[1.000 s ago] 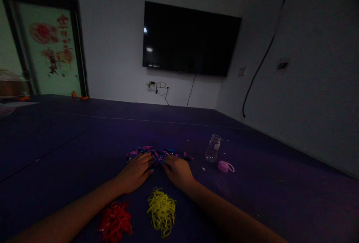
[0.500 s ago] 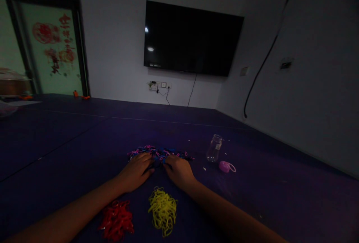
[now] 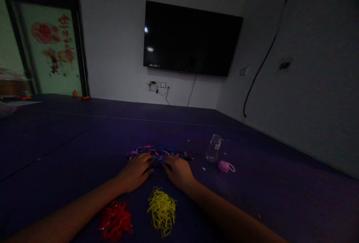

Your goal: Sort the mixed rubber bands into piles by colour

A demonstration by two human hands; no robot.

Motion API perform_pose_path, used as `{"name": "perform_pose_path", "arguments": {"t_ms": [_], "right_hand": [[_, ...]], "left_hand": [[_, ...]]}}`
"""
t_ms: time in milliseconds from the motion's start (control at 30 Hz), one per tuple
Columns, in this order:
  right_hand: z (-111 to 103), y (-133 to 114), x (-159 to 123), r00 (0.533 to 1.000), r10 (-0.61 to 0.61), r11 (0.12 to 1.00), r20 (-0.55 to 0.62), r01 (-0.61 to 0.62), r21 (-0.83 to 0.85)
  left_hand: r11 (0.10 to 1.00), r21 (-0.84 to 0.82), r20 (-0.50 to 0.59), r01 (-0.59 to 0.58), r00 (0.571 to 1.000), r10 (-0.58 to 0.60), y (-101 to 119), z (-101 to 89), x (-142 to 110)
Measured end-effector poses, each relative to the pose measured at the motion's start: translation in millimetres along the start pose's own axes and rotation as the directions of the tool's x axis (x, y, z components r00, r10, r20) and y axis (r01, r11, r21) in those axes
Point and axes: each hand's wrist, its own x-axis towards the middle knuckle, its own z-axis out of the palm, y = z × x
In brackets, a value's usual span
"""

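A mixed heap of pink, blue and dark rubber bands (image 3: 159,154) lies in front of me on the purple surface. At the heap's near left side rests my left hand (image 3: 137,171), fingers reaching onto the bands and thumb held apart, so it is open. My right hand (image 3: 178,171) is bent over the near right side, its fingers curled down on some bands; the fingertips are partly hidden. Closer to me, between my forearms, are a pile of red rubber bands (image 3: 116,220) and a pile of yellow rubber bands (image 3: 162,210).
Right of the heap stands a clear bottle (image 3: 213,148), with a pink looped lid (image 3: 224,166) beside it. Small white scraps lie scattered nearby. A wall-mounted television (image 3: 192,39) hangs beyond the purple surface (image 3: 84,142), and a dark cable (image 3: 262,65) runs down the right wall.
Both hands stay at the mixed heap with barely any movement. The whole view has shifted very slightly; the piles, bottle and lid look unchanged.
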Motion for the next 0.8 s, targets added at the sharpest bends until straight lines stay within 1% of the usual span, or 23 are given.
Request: {"name": "perform_pose_path", "arguments": {"t_ms": [300,467,633,800], "right_hand": [[0.9,-0.2,-0.8,0.999,-0.02,1.0,-0.027,0.02,-0.001],[0.1,-0.1,-0.9,1.0,-0.02,1.0,-0.012,0.02,0.005],[-0.2,-0.3,0.0,1.0,-0.015,1.0,-0.016,0.015,-0.004],[0.2,-1.1,0.0,1.0,0.01,1.0,-0.023,-0.01,0.009]], "left_hand": [[1.0,-0.022,0.001,0.008,1.0,-0.008,1.0,-2.0,-0.2],[0.999,-0.034,0.004,0.003,1.0,-0.003,2.7,-2.7,0.0],[0.995,-0.059,-0.047,-0.082,0.996,0.08,3.9,-3.6,-0.2],[0.98,-0.072,-0.069,-0.187,0.981,0.182,3.0,-3.1,0.3]]}}
